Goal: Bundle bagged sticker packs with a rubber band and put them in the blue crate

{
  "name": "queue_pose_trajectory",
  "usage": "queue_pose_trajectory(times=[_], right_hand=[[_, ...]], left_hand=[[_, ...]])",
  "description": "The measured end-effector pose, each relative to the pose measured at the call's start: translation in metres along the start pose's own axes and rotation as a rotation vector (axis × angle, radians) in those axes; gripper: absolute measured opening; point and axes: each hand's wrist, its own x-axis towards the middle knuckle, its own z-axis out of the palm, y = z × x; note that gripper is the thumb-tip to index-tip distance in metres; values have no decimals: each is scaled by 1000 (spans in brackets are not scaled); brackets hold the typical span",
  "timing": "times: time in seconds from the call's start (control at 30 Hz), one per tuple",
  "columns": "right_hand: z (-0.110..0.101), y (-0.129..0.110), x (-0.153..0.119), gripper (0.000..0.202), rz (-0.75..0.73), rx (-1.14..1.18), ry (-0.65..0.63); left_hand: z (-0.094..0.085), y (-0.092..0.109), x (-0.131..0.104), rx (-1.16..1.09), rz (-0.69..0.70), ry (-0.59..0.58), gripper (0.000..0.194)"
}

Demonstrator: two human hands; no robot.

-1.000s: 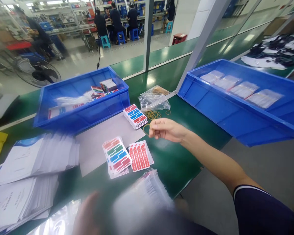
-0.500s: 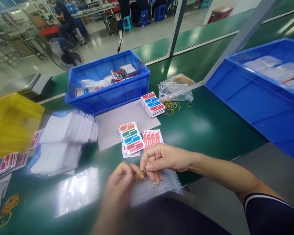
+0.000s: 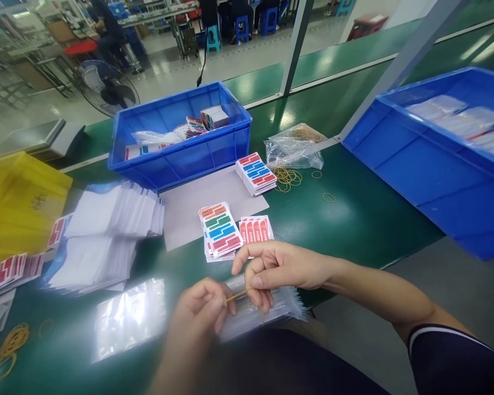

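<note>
I am wearing the only camera on my head, and it is looking forward and down, close over my left hand [image 3: 201, 315] and right hand [image 3: 278, 269]. Beyond my grip it is taking in the green conveyor table [image 3: 354, 219], and further off the factory floor.

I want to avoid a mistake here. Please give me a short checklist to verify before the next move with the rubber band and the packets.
1. Rubber band gripped by both the left hand and the right hand: ok.
2. Band stretched between them: ok.
3. Bundle of clear packets under the hands: ok.
4. Bundle edges aligned: cannot tell, blurred.
5. Spare bands on the green table: ok.
</note>
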Motion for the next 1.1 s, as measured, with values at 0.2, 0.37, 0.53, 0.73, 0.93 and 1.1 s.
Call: queue_pose_trajectory(times=[0.2, 0.37, 0.53, 0.73, 0.93, 1.1], right_hand=[[2, -4, -3, 25, -13, -1, 25], [0, -5, -7, 24, -29, -5, 48], [0, -2, -7, 25, -51, -59, 72], [-18, -16, -11, 10, -83, -789, 224], [-128, -49, -20, 16, 167, -1653, 889], [-201, -48, -20, 15, 346, -1793, 932]], left_hand=[[-8, 0, -3, -68, 47, -44, 24], [-14, 6, -6, -86, 62, 9, 26], [-12, 4, -7, -43, 56, 57, 32], [-6, -8, -5, 26, -104, 5, 39], [-24, 1, -1, 167, 28, 217, 43], [-36, 1, 3, 226, 69, 353, 35]])
